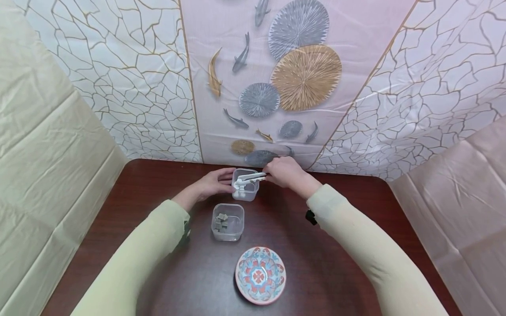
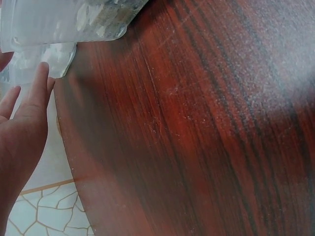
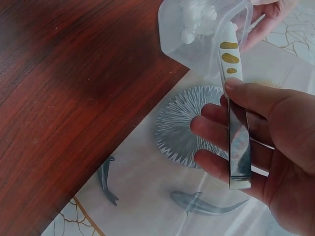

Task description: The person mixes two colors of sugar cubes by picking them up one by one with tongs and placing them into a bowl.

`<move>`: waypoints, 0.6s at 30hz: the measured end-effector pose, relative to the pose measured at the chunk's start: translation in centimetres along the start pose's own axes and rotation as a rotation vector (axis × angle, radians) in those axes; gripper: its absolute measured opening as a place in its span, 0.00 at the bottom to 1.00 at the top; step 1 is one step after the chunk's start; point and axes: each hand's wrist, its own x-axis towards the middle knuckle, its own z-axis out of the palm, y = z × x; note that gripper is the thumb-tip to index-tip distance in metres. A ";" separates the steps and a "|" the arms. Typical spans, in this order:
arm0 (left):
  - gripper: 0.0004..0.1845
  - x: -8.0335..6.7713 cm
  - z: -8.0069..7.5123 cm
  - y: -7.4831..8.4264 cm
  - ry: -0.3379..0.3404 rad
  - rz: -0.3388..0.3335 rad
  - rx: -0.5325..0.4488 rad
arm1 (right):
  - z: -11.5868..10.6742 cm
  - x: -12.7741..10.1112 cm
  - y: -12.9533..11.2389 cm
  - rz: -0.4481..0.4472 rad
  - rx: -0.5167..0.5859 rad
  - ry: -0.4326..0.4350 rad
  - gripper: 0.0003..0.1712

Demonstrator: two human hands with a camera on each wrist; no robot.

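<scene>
Dark wood table (image 1: 348, 228), back edge: clear container (image 1: 246, 189) with white pieces sits between both hands. Left hand (image 1: 215, 182) steadies its left wall, fingers straight. Right hand (image 1: 286, 172) pinches tongs (image 1: 251, 177), tips down inside the container
</scene>
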 end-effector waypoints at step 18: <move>0.44 0.8 -0.4 -0.5 -0.018 0.037 0.079 | 0.1 -0.5 0.1 -0.001 0.009 -0.018 0.08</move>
